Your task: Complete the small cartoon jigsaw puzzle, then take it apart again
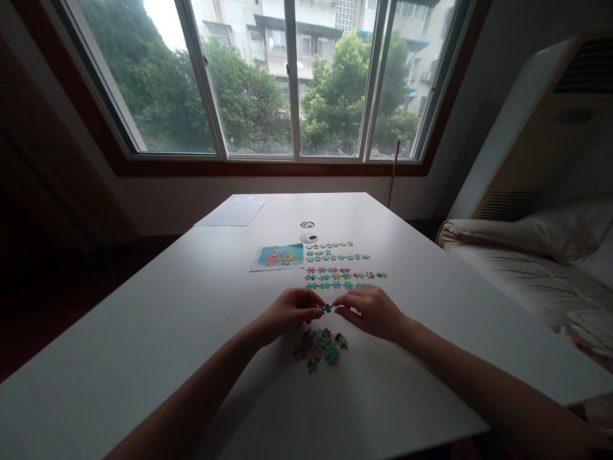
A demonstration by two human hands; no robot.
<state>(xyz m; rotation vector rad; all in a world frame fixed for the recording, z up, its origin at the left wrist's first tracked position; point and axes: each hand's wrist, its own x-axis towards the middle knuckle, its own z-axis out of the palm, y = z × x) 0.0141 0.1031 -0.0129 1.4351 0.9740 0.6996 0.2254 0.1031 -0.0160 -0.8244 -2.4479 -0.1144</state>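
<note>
Both my hands meet over the white table (pixel 158 332). My left hand (pixel 287 312) pinches a small teal puzzle piece (pixel 327 308) between thumb and fingers. My right hand (pixel 371 311) is curled, its fingertips touching the same piece from the right. Just below the hands lies a loose pile of puzzle pieces (pixel 320 348). Beyond them, sorted rows of puzzle pieces (pixel 341 268) are laid out in lines. A picture card (pixel 279 257) with a colourful cartoon image lies left of the rows.
A sheet of paper (pixel 232 212) lies at the table's far left edge. Two small round objects (pixel 308 231) sit near the middle back. A sofa with pale cushions (pixel 541 255) stands to the right, a large window behind.
</note>
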